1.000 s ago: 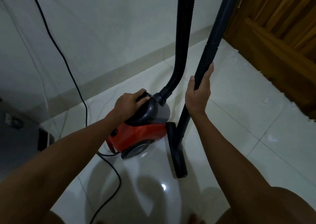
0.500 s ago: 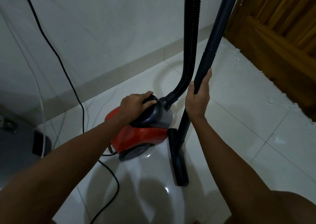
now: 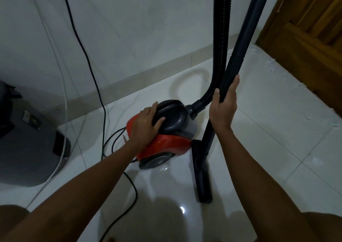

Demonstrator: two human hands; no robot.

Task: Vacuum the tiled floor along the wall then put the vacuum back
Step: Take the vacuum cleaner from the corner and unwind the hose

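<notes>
On top of the red canister vacuum (image 3: pixel 166 145), the left hand (image 3: pixel 146 125) rests with fingers curled over the dark carry handle (image 3: pixel 168 116). Just beside it, the right hand (image 3: pixel 224 108) grips the black wand (image 3: pixel 238 53), which stands nearly upright; its floor nozzle (image 3: pixel 202 178) lies flat on the glossy tiled floor (image 3: pixel 268 140), touching the canister's front. A ribbed hose (image 3: pixel 220 38) rises from the canister and is cut off at the top edge, as is the wand. A black power cord (image 3: pixel 88 60) trails down the white wall (image 3: pixel 138 29). A grey object (image 3: pixel 24 140) at far left is hard to identify. A wooden door (image 3: pixel 314 29) is partly cropped at right.
</notes>
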